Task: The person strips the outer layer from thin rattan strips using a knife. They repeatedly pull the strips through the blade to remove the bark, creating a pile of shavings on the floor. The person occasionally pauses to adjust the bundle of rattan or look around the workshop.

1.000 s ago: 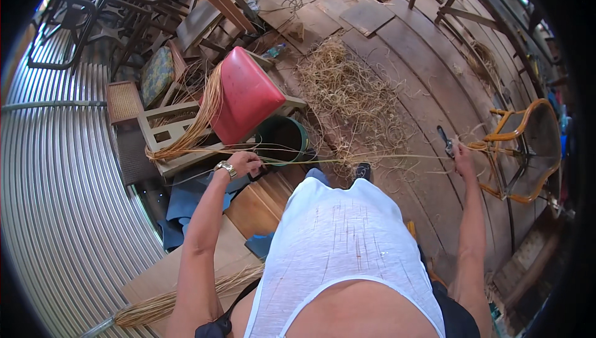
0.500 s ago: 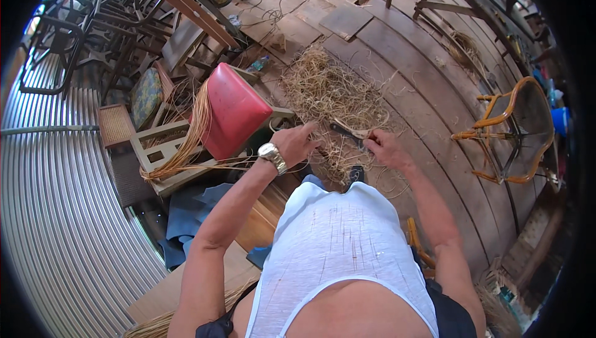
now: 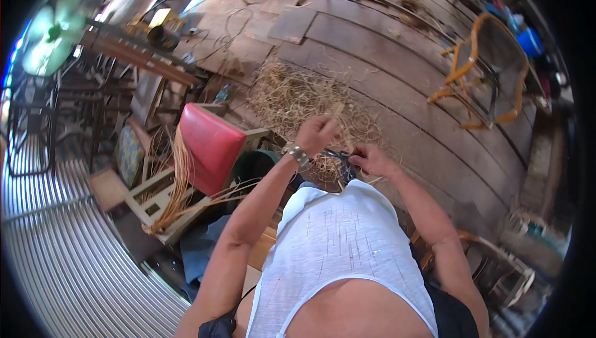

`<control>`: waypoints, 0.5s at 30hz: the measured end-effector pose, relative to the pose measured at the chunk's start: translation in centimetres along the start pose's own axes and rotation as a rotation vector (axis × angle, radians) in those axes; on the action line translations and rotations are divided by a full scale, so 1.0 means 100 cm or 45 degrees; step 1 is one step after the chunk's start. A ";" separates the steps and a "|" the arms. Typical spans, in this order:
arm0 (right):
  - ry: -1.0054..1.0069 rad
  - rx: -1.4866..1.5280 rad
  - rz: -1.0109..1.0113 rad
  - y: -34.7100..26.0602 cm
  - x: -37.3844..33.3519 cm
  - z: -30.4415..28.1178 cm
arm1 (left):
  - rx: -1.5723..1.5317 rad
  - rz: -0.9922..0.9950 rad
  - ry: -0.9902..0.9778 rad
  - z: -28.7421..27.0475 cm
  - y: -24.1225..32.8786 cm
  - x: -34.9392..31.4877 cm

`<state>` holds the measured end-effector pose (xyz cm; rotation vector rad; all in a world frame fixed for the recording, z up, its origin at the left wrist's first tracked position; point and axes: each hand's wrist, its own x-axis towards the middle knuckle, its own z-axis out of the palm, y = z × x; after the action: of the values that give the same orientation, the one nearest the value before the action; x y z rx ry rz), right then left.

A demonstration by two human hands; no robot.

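Note:
My left hand [image 3: 318,134], a metal-banded watch [image 3: 300,155] at its wrist, is closed over the near edge of a heap of tan cane shavings [image 3: 304,93]. What its fingers hold is too blurred to make out. To its right and a little nearer, my right hand [image 3: 372,161] pinches a dark, narrow knife-like tool [image 3: 338,154] that points left toward the left hand. Long cane strands [image 3: 180,164] hang over a pale wooden chair frame with a red cushion [image 3: 211,147] on my left. Some strands reach toward my left forearm.
A rattan armchair [image 3: 481,74] stands at the right, with a blue bucket [image 3: 529,43] behind it. A green fan [image 3: 54,31] and stacked dark chair frames are at the far left. Corrugated metal sheet [image 3: 81,257] lines the near left. Plank flooring [image 3: 403,71] spreads ahead.
The view has swung right, so the surroundings sit farther left. My left hand has lifted forward and right, and my right hand has come nearer to it, still with the dark tool.

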<state>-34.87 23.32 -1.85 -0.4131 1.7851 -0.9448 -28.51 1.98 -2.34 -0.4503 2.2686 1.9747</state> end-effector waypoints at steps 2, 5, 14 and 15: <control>0.126 0.020 0.018 0.037 -0.002 0.008 | -0.330 -0.173 -0.002 0.007 -0.002 0.013; 0.245 -0.045 0.034 0.060 -0.013 0.008 | -0.014 -0.168 -0.162 0.023 0.005 0.013; 0.400 0.071 0.085 0.059 -0.018 0.022 | -1.070 -0.627 -0.194 0.058 -0.016 0.023; 0.395 0.189 0.139 0.065 -0.019 0.023 | -1.079 -0.635 -0.146 0.050 -0.012 0.022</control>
<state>-31.09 27.77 -5.98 -0.0752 1.9759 -1.1009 -30.81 6.39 -4.83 -0.8280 0.9989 2.4574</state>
